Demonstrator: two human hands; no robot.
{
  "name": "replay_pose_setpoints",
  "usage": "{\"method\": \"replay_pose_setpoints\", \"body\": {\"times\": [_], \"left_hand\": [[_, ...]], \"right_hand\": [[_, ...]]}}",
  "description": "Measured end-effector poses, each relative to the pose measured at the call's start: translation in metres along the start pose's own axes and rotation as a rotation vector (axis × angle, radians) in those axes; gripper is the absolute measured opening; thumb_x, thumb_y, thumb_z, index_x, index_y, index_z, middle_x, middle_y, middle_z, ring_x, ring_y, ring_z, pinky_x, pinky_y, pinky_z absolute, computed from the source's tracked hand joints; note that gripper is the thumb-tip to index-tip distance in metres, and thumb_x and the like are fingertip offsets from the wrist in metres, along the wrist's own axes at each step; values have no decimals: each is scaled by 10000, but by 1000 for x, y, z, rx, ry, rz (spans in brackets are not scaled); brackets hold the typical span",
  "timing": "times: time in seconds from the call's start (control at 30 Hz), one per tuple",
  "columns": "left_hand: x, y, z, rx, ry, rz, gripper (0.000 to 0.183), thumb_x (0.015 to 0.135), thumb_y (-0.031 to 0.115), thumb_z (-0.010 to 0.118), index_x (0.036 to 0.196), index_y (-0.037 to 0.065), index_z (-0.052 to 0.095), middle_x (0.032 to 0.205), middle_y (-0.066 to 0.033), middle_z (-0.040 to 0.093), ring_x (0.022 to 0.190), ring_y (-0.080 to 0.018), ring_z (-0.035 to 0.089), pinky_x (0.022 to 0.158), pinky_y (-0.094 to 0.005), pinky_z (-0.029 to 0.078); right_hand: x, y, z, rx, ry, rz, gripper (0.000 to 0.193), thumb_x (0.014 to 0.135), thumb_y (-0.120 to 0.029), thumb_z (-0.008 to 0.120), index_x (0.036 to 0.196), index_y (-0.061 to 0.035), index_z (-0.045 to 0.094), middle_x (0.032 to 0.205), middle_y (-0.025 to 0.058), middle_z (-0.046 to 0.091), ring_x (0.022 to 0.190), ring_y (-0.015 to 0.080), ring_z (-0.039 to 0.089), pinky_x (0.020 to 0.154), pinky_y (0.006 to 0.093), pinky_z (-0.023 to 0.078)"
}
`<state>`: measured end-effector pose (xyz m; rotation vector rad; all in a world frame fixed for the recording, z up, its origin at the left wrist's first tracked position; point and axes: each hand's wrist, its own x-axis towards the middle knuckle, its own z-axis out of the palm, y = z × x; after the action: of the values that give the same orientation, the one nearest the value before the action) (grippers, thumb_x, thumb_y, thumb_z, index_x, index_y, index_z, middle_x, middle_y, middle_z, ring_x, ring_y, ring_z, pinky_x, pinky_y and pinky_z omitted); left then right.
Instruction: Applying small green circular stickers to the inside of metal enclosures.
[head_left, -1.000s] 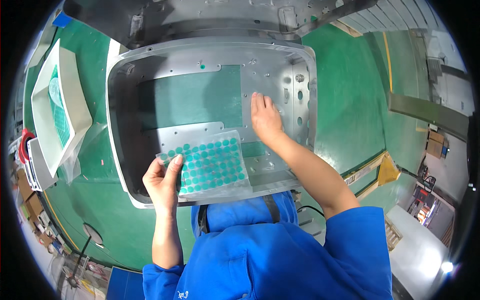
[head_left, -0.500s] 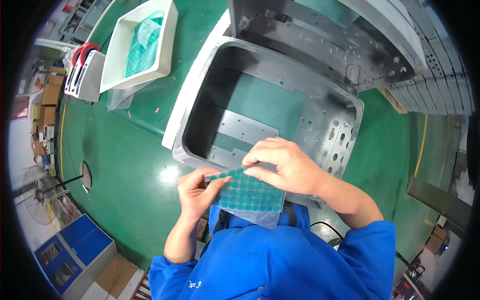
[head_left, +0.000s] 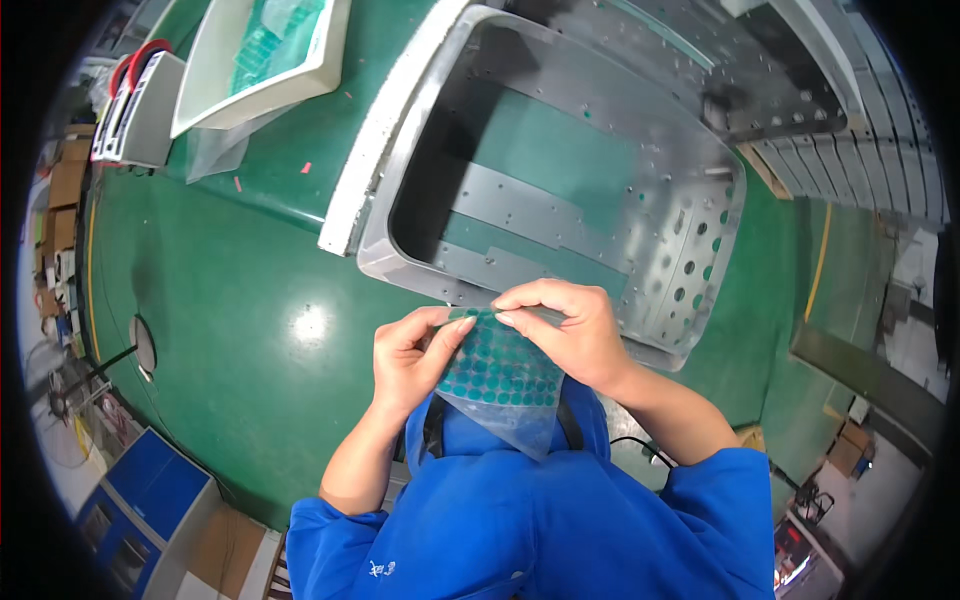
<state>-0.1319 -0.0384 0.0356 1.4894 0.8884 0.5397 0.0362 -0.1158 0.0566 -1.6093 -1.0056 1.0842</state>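
Between my hands, close to my body, hangs a clear sheet of round green stickers (head_left: 500, 372), its bare lower corner hanging down over my blue clothing. My left hand (head_left: 408, 358) pinches the sheet's upper left corner between thumb and forefinger. At the top edge, my right hand (head_left: 572, 328) also has thumb and forefinger pressed together on the sheet; whether a single sticker is between those fingertips is too small to tell. Just beyond my hands stands a large grey metal housing (head_left: 405, 262) with rounded corners, an open middle and holes along its right wall.
A white bin (head_left: 335, 70) holding more green sticker sheets (head_left: 275, 45) stands at the far left, beside a grey holder (head_left: 150, 110) with red-handled tools. A white foam strip (head_left: 350, 190) runs along the housing's left side. Perforated grey panels (head_left: 820, 150) stand far right.
My view has shifted, so the housing and bin sit higher in the picture. My right hand's fingertips have come nearer to my left hand along the sheet's top edge.
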Motion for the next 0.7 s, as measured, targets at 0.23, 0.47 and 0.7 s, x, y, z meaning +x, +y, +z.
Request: {"method": "replay_pose_setpoints", "body": {"times": [0.23, 0.47, 0.7], "left_hand": [[3, -16, 12, -111, -3, -103, 56, 759, 38, 637, 775, -13, 622, 535, 47, 505, 452, 10, 386, 388, -155, 264], [18, -19, 28, -57, 13, -109, 69, 763, 53, 637, 758, -12, 612, 529, 52, 490, 471, 8, 379, 400, -159, 267], [16, -34, 39, -84, 21, -69, 83, 756, 46, 646, 753, -24, 602, 525, 53, 463, 461, 6, 353, 399, -157, 245]], "right_hand": [[-8, 24, 5, -355, 192, -412, 114, 685, 2, 643, 781, -24, 588, 811, 100, 632, 745, 222, 612, 655, 307, 448], [43, 60, -40, -94, 304, -117, 36, 743, -23, 565, 772, -1, 565, 744, 73, 602, 672, 119, 563, 616, 262, 443], [84, 159, -75, -413, 118, 224, 54, 709, -77, 600, 762, -70, 592, 789, 72, 537, 736, 214, 546, 673, 325, 434]]}}
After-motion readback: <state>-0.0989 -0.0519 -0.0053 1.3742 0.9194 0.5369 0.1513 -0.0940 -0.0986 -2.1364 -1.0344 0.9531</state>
